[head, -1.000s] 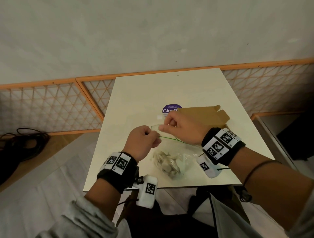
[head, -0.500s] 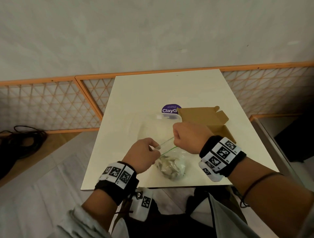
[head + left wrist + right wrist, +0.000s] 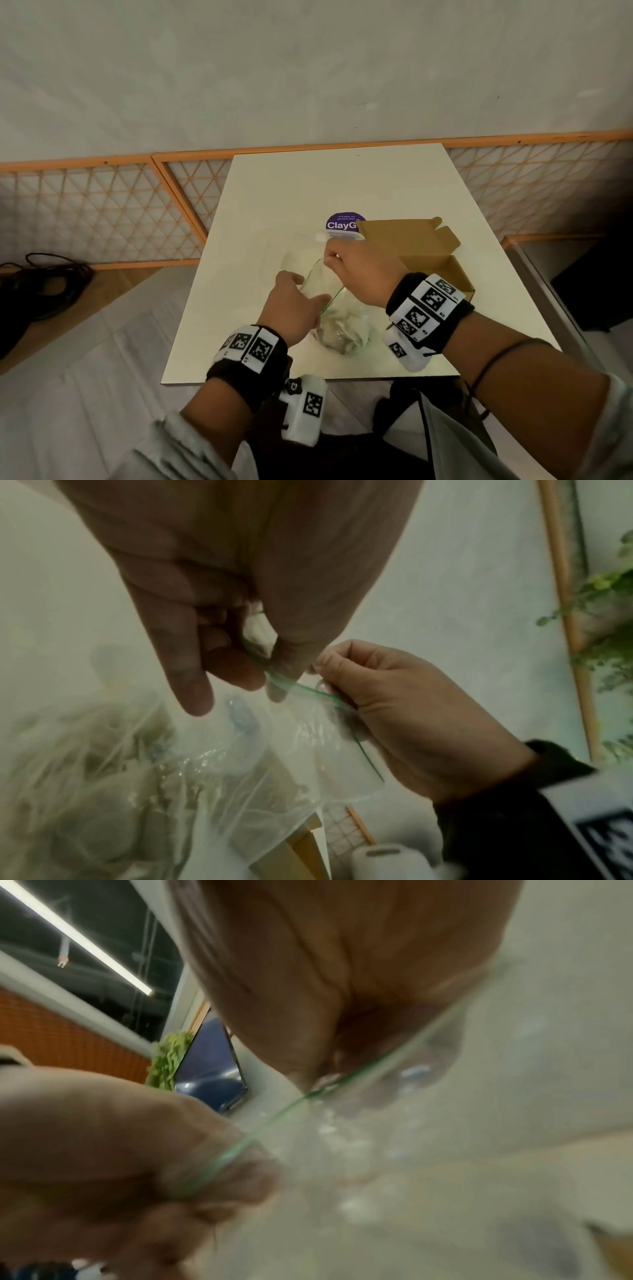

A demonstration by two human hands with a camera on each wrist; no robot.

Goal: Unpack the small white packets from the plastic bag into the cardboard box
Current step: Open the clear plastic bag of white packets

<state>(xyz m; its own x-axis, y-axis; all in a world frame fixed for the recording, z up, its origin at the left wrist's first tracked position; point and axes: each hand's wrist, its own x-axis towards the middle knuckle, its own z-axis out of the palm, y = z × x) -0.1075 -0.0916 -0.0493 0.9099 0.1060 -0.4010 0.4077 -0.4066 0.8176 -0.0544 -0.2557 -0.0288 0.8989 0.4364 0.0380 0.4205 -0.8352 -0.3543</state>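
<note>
A clear plastic bag point(image 3: 337, 310) with a green zip line lies near the table's front edge, its mouth pulled into a wide loop. Several small white packets point(image 3: 344, 334) are heaped in its bottom, and they show blurred in the left wrist view point(image 3: 89, 777). My left hand point(image 3: 317, 303) pinches the near lip of the bag point(image 3: 274, 674). My right hand point(image 3: 330, 257) pinches the far lip and holds it up point(image 3: 318, 1083). The open brown cardboard box point(image 3: 419, 251) stands just right of my right hand, its inside mostly hidden by my wrist.
A clear lidded container with a purple round sticker point(image 3: 344, 222) sits behind the bag, touching the box. The cream table point(image 3: 308, 185) has orange lattice panels point(image 3: 102, 212) behind it. A coil of black cable point(image 3: 41, 284) lies on the floor at the left.
The zip has come apart and the bag's mouth now gapes. My right hand has carried the far lip away from me, while my left hand stays low on the near lip.
</note>
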